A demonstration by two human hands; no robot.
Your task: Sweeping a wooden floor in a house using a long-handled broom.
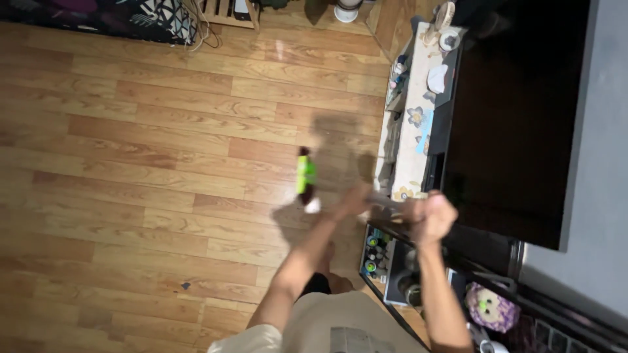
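The floor (131, 170) takes up most of what I see, warm wood planks running left to right, with a big dark screen (517, 117) standing along its right edge above a low cabinet (418, 111) with a flowered top. I am standing at the cabinet's near end, both arms out in front of me.

The mop (305, 176) is the thing I am working: its green and dark head sits on the planks just left of the cabinet, and the handle (386, 204) runs from it back to my hands, blurred with motion. My left hand (353, 201) is wrapped around the handle lower down, nearer the head; my right hand (433, 217) is closed in a fist on the upper end, close to the screen's lower edge.

To do this well, I judge I should keep the head flat on the boards and stroke along the planks. My top hand swings near the screen and the small jars (399, 75) on the cabinet, so short, steady strokes seem safest. A plush toy (490, 307) lies by the cabinet's near corner.
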